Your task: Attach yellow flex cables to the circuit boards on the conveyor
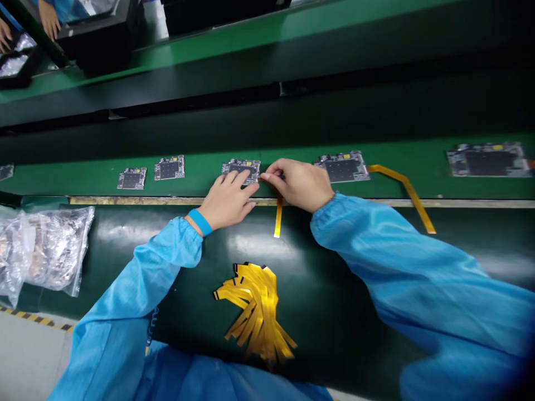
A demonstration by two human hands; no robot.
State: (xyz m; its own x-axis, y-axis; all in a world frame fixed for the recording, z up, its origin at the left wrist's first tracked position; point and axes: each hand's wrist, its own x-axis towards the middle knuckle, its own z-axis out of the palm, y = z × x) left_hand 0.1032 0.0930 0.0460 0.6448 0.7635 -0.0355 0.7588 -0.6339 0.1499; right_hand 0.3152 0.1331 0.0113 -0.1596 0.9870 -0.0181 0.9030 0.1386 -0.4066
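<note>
Head view shows the left hand [228, 197] with fingers spread flat, pressing the small circuit board [241, 169] on the green belt [292, 178]. At the board's right edge, the right hand [298, 184] pinches the top of a yellow flex strip [278, 218], which hangs down over the belt's edge. Nearer, a pile of yellow strips [254, 309] lies on the dark table [334, 312]. More boards [169, 167] lie on the belt.

A small grey circuit board [241, 169] lies flat on the green belt, a yellow flex ribbon [278, 218] hanging from its right edge.
</note>
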